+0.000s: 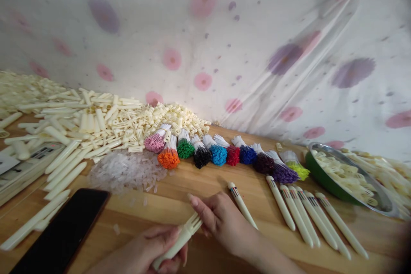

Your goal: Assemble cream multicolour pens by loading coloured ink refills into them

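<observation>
A cream pen barrel (177,244) lies tilted between my hands low in the middle. My left hand (157,244) is closed round its lower part. At its upper end, a slotted pen piece (194,222) is pinched by my right hand (221,218), thumb on top. Its slots look bare. Beyond my hands stand rubber-banded bundles of thin refills with coloured ends, among them orange (168,157), green (185,147), black (201,156) and purple (285,173). Just right of my right hand lies a multicolour pen (241,204).
Several multicolour pens (300,214) lie in a row at right, near a green-sided metal bowl (340,190) of cream parts. Small clear plastic pieces (126,170) are heaped left of centre. A phone (64,231), loose barrels (66,180) and a big pile of cream parts (96,113) fill the left.
</observation>
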### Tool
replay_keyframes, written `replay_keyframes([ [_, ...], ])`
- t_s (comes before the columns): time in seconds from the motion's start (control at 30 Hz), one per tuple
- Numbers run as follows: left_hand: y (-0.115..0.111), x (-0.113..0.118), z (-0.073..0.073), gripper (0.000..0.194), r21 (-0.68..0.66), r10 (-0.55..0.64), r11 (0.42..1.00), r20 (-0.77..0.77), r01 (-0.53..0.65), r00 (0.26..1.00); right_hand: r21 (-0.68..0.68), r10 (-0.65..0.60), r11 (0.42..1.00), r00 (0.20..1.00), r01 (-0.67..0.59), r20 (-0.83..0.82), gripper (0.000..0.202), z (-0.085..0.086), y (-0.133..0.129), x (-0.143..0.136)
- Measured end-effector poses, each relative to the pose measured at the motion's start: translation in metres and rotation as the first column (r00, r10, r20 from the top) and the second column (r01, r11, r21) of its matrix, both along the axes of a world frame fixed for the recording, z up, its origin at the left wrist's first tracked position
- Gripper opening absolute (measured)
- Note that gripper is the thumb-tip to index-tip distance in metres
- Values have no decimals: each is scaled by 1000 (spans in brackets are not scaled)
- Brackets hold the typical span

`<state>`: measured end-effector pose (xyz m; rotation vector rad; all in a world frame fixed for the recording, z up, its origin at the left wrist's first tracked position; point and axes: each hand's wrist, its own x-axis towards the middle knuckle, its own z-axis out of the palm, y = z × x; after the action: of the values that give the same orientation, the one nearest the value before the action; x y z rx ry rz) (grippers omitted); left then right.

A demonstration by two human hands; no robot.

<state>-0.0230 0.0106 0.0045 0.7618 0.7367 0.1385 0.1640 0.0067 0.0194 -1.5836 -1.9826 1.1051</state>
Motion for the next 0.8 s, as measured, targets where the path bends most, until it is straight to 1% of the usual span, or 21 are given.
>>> replay_keyframes([
  [0.03, 0, 0, 1, 52, 12, -5, 1000, -11, 5, 1000, -14, -7, 1000, 1000, 7, 5, 64, 1, 0, 1],
  [0.1, 2, 0, 2, 52, 17, 4, 1000, -26, -3, 1000, 14, 12, 1000, 1000, -12, -23, 61, 5, 0, 5],
  [0.2, 3, -1, 4, 51, 3, 38, 999, -25, -38, 999, 67, 139, 989, 973, -129, -184, 39, 10, 2, 16],
  [0.27, 3, -1, 3, 52, -11, 49, 999, -18, -50, 999, 67, 205, 979, 950, -194, -236, 37, 10, 4, 20],
  [0.33, 2, 0, 0, 52, -30, 50, 998, -8, -50, 999, 53, 198, 980, 966, -192, -167, 31, 7, 6, 21],
  [0.4, 1, 1, -2, 53, -34, 39, 999, -4, -39, 999, 35, 136, 990, 989, -135, -55, 45, 3, 7, 20],
  [0.43, 1, 2, -3, 53, -27, 37, 999, -11, -37, 999, 28, 116, 993, 993, -115, -38, 50, 2, 7, 19],
  [0.47, 1, 2, -4, 52, -17, 38, 999, -19, -39, 999, 25, 117, 993, 992, -115, -55, 50, 1, 6, 18],
  [0.57, 1, 3, -6, 51, -23, 70, 997, -16, -70, 997, 62, 208, 978, 962, -200, -178, 31, 1, 5, 18],
  [0.6, 1, 4, -8, 51, -39, 82, 996, -6, -82, 997, 82, 233, 972, 955, -221, -181, 29, 0, 5, 17],
  [0.67, -1, 6, -15, 54, -56, 59, 997, 2, -59, 998, 97, 220, 973, 971, -211, -94, 28, -4, 6, 14],
  [0.73, -3, 9, -23, 57, 9, 18, 1000, -30, -18, 999, 87, 157, 983, 987, -160, 36, 38, -9, 7, 11],
  [0.8, -3, 11, -29, 59, 157, 35, 987, -83, -21, 996, 85, 124, 988, 989, -131, 84, 41, -13, 9, 9],
])
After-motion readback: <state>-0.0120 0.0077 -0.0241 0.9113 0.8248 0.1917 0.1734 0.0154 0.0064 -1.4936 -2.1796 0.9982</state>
